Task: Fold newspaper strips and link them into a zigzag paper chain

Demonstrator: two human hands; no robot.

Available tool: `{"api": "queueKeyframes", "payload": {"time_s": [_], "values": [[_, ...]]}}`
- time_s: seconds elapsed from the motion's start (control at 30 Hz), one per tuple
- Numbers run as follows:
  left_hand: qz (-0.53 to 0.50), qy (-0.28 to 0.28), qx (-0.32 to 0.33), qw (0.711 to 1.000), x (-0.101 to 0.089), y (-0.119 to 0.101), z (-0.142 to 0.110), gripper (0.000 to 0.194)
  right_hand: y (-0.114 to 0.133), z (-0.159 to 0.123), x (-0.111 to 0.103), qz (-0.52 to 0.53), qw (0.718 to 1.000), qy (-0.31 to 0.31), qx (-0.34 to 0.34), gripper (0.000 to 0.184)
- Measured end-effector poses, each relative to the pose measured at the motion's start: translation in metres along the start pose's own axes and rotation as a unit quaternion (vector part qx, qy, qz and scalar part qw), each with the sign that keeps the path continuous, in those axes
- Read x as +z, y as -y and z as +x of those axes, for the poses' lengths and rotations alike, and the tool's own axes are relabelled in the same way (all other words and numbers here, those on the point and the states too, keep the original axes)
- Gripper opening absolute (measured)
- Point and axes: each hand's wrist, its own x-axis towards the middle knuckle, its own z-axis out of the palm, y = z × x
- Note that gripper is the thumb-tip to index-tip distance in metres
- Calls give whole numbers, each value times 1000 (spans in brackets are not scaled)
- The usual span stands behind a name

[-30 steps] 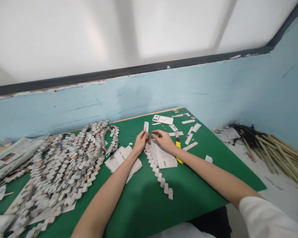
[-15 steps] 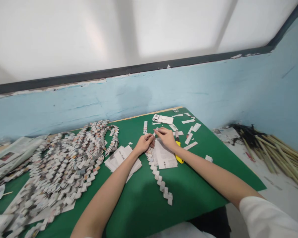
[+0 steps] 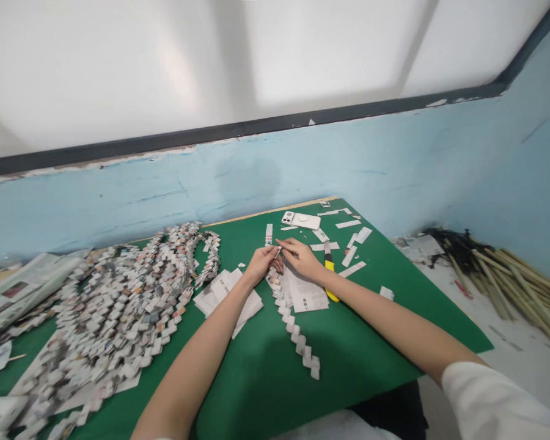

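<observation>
My left hand (image 3: 262, 264) and my right hand (image 3: 301, 258) meet over the middle of the table, fingertips pinched together. Between them is a small folded paper strip (image 3: 279, 248). Below my left hand a zigzag folded-paper chain (image 3: 297, 338) trails over the green table top toward me; whether the left fingers grip its upper end is hidden. Newspaper sheets (image 3: 308, 294) lie beneath my right hand. Close to my right wrist rests a yellow utility knife (image 3: 330, 275). One paper strip (image 3: 269, 234) lies just beyond my fingers.
A large heap of folded-paper chain (image 3: 119, 311) covers the left of the green table (image 3: 371, 360). Cut newspaper (image 3: 229, 293) lies by my left forearm. A white phone (image 3: 301, 220) and loose strips (image 3: 352, 255) are at the back right. Bamboo sticks (image 3: 522, 287) lie on the floor at right.
Both hands have shifted slightly to the left, and the fingertips with the small strip now sit a little lower. The chain on the table lies almost as before.
</observation>
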Motion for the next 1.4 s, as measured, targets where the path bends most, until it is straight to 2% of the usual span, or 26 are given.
{"api": "queueKeyframes", "payload": {"time_s": [0.23, 0.6, 0.8, 0.93, 1.13, 1.4], "values": [[-33, -5, -5, 999, -4, 8, 4, 56, -10, -1, 4, -24, 1000, 12, -13, 44], [2, 12, 21, 1000, -2, 2, 1, 50, -3, 1, 0, 50, 999, 7, 20, 39], [40, -3, 15, 999, 2, 0, 0, 46, -4, 2, 0, 119, 988, -15, 95, 40], [56, -6, 17, 998, 3, 3, 0, 46, -4, 3, 1, 125, 982, -2, 140, 40], [65, 2, 21, 998, 1, 8, 2, 52, 2, 4, -3, 120, 987, -25, 104, 37], [69, 14, 21, 997, 1, 7, 1, 50, 2, 4, -2, 109, 988, -40, 101, 40]]}}
